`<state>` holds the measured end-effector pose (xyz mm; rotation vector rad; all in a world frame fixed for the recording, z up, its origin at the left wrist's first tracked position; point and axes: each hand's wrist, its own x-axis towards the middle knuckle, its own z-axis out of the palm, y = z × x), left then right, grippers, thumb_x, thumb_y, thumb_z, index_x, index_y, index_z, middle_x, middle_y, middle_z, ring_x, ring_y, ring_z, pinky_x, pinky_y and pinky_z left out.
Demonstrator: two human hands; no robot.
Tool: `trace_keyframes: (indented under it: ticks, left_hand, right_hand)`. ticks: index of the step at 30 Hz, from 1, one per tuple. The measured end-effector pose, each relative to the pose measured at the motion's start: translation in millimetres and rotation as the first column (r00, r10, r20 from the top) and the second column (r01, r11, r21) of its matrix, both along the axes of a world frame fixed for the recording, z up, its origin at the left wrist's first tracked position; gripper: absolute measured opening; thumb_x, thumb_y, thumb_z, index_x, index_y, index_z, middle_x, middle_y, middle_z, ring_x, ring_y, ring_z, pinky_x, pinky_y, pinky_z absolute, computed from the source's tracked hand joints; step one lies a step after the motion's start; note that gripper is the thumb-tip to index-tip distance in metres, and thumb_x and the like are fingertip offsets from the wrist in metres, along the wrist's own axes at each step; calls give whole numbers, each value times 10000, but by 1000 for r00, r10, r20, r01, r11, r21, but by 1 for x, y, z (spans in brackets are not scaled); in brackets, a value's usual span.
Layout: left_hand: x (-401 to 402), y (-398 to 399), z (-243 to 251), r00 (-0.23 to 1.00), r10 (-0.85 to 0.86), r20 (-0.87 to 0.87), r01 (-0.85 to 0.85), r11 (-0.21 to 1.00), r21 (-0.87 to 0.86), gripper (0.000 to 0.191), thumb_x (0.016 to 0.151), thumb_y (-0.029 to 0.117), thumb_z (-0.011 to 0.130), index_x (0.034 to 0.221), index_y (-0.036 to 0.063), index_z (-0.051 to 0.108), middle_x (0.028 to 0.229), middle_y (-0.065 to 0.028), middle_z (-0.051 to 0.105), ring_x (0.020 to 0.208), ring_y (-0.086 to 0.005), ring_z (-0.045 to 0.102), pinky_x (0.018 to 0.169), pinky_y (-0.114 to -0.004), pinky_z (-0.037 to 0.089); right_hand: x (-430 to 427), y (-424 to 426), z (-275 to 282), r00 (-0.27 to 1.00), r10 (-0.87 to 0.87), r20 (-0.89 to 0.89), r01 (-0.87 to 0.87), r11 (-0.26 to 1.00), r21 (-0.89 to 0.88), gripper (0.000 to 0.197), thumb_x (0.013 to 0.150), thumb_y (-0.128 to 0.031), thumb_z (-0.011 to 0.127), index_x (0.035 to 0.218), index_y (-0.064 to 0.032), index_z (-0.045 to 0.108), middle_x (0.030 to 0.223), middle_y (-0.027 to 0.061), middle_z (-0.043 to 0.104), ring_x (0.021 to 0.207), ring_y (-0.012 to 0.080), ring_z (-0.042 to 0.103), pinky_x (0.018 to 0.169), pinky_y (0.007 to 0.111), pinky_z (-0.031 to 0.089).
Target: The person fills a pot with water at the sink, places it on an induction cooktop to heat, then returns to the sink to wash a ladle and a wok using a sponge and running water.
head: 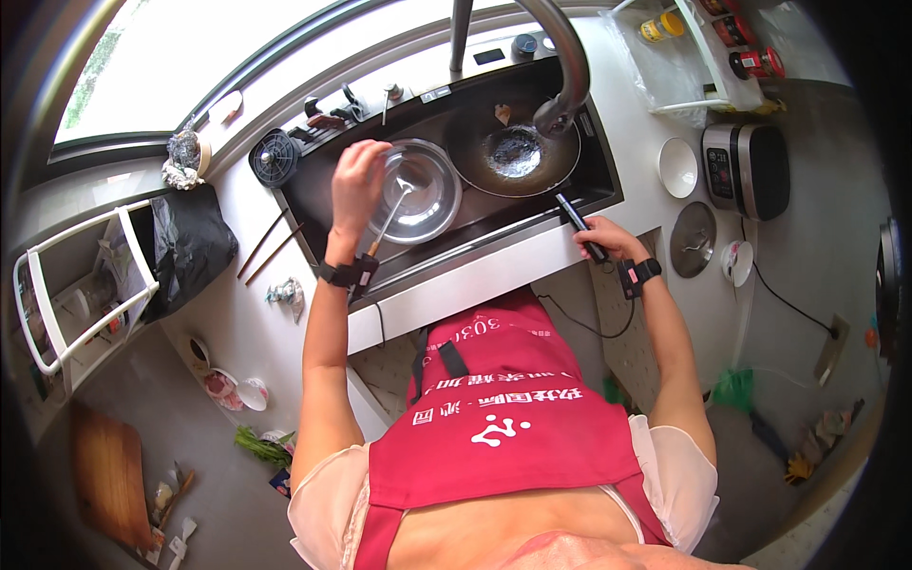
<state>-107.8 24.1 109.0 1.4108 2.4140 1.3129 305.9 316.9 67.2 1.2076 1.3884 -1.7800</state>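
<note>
My right hand [605, 239] grips the black handle [572, 214] of a wok [470, 153]. The wok sits in the dark sink [306, 206] under the faucet, with shiny liquid at its bottom and a small brown piece on its far wall. My left hand [358, 187] is raised over the left rim of a clear bowl [445, 214], its fingers curled; I cannot tell whether anything is in them. A metal ladle [392, 214] with a wooden handle end leans in the bowl, and its handle reaches past my left wrist.
The curved faucet [573, 71] hangs over the wok. Chopsticks [274, 253] and a crumpled cloth [286, 296] lie left of the sink. On the right are a white bowl [677, 167], a pan lid [693, 239] and a countertop appliance [744, 171]. A white rack [92, 285] stands left.
</note>
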Motion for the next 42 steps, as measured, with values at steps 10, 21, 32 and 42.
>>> trace_keyframes:
  ticks: [10, 21, 32, 42]
  left_hand:
    - [93, 55, 1, 967, -203, 157, 229, 958, -170, 151, 910, 23, 684, 1054, 48, 723, 1047, -111, 706, 990, -315, 683, 857, -387, 547]
    - [171, 106, 2, 946, -324, 28, 321, 916, -239, 127, 918, 68, 657, 1024, 40, 720, 1041, -102, 700, 952, -303, 663, 824, -397, 544]
    - [155, 92, -25, 974, 204, 95, -171, 947, -272, 165, 903, 139, 724, 1037, 42, 731, 957, -156, 735, 877, -318, 718, 805, -402, 554]
    - [171, 82, -61, 953, 299, -54, -301, 905, -301, 68, 872, 108, 679, 899, 56, 714, 893, -115, 697, 900, -301, 695, 785, -416, 545]
  right_hand:
    - [-8, -6, -11, 920, -387, -53, 300, 786, -540, 211, 952, -137, 697, 985, -132, 489, 633, -85, 451, 443, 17, 404, 410, 228, 369]
    - [77, 9, 78, 973, -147, -179, 42, 871, -490, 222, 925, -52, 639, 954, -77, 420, 612, -10, 484, 407, 71, 453, 371, 274, 420]
    - [98, -29, 115, 976, -26, -217, -92, 852, -515, 253, 929, -46, 646, 972, -95, 401, 595, 5, 476, 398, 86, 449, 374, 276, 410]
    - [97, -69, 131, 974, 57, -218, -153, 878, -453, 258, 908, -21, 646, 997, -95, 415, 608, 10, 479, 401, 92, 454, 374, 275, 400]
